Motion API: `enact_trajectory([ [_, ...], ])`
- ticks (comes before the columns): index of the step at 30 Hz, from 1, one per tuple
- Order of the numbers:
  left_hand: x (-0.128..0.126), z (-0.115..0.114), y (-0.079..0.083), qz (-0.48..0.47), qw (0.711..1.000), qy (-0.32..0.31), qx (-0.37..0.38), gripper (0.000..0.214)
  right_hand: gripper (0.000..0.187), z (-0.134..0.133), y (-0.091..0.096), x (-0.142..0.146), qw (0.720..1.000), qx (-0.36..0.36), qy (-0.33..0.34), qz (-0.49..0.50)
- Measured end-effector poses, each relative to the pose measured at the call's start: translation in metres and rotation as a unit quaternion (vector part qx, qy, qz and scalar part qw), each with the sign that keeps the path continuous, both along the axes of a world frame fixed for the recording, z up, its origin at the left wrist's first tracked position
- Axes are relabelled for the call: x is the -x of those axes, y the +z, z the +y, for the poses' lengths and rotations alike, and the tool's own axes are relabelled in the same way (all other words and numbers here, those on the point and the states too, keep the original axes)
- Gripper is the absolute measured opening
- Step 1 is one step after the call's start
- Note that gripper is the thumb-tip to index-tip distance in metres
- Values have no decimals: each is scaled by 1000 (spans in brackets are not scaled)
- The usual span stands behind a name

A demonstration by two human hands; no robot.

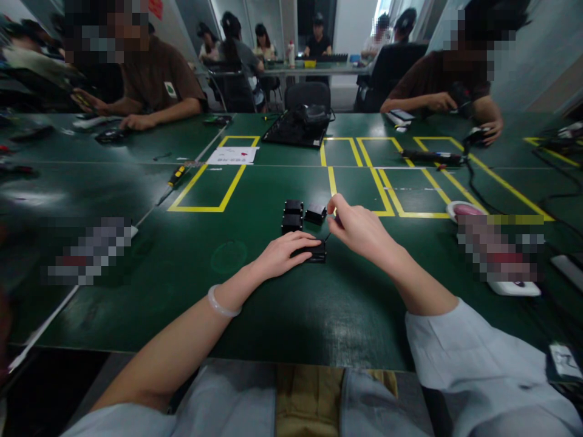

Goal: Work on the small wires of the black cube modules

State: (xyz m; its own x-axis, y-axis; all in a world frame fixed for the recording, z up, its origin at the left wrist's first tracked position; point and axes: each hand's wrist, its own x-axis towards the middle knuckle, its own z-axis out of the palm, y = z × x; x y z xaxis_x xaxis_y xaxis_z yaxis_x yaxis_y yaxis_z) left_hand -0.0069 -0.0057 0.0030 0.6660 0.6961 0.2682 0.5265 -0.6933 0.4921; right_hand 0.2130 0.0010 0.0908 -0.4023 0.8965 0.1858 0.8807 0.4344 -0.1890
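Note:
My left hand [286, 253], with a pale bangle on its wrist, lies over a small black block [319, 250] on the green table, fingers holding it down from the left. My right hand [359, 226] is closed in a pinch around a thin dark rod-like tool [328, 235], whose lower end meets the right end of that block. The fingers hide most of the tool, so its exact kind cannot be made out. Just beyond stand two similar black blocks [292, 215] in a column. Another black block [316, 212] lies tilted beside them, near my right fingertips.
Yellow tape rectangles [195, 210] mark the green table [255, 321]. A screwdriver with a yellow-black handle [177, 175] lies left, a paper sheet [233, 156] beyond. A black tray [296, 135] and a long black tool [432, 157] lie farther back. Two co-workers sit opposite.

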Motion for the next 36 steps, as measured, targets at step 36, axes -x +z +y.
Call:
enact_trajectory([
  [36,0,0,1,11,1000,3,3,34,23,1,0,0,1000,5,-11,8],
])
